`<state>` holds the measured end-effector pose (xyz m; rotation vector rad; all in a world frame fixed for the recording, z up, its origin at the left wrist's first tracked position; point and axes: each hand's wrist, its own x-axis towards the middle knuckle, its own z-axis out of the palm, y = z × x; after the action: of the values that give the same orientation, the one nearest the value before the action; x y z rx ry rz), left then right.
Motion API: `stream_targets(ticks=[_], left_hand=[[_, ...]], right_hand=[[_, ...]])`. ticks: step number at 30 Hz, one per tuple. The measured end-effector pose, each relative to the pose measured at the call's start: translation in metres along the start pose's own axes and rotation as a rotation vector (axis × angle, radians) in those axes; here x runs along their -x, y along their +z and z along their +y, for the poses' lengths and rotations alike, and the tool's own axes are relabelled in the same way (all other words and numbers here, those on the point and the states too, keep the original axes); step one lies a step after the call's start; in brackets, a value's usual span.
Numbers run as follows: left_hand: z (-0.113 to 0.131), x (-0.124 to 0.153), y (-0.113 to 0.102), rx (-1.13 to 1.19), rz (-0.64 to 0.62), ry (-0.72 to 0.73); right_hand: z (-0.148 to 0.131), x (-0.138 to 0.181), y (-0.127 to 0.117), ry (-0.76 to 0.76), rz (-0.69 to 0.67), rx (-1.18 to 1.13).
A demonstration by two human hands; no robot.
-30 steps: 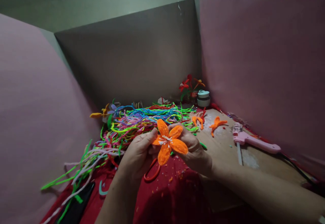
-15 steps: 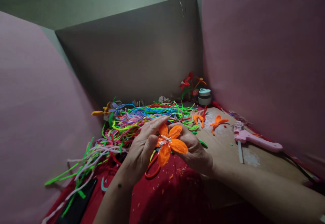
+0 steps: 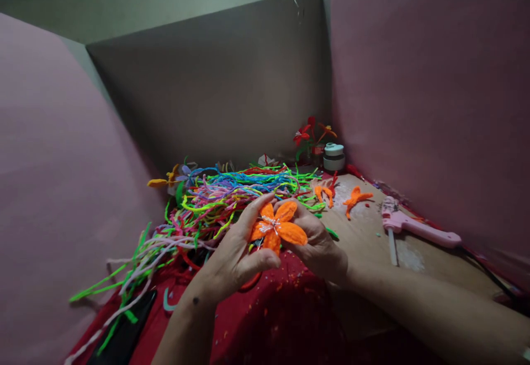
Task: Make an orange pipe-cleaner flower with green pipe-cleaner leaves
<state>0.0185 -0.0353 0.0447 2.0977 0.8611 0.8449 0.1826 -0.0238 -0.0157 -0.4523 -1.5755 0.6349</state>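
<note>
An orange pipe-cleaner flower (image 3: 278,227) with a pale stamen cluster at its centre is held up between both hands over a red cloth (image 3: 285,315). My right hand (image 3: 318,243) grips it from behind, fingers curled. My left hand (image 3: 236,254) cups its left side, fingers reaching up past a petal and the thumb folded under the lower petal. An orange loop shows just below my left hand.
A heap of coloured pipe cleaners (image 3: 215,199) spreads behind and to the left. Loose orange petals (image 3: 355,198) and a pink glue gun (image 3: 414,227) lie on the brown table at right. Finished flowers (image 3: 308,133) and a small jar (image 3: 333,157) stand at the back. Pink panels wall both sides.
My left hand has slid up and around the flower's left side, its thumb now covering the lower petal. The flower has tilted flatter. My right hand has stayed put.
</note>
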Motion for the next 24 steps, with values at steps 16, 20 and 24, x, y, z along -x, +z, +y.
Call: stream_targets(ticks=[16,20,24], left_hand=[[0.0,0.003,0.001,-0.237,0.323,0.131],[0.009,0.004,0.006,-0.472,0.401,0.236],[0.012,0.003,0.014,-0.536,0.422,0.252]], right_hand=[[-0.001,-0.006,-0.002,-0.04,0.031,0.156],[0.0,-0.005,-0.003,-0.065,0.023,0.231],[-0.001,-0.004,-0.004,-0.072,0.015,0.291]])
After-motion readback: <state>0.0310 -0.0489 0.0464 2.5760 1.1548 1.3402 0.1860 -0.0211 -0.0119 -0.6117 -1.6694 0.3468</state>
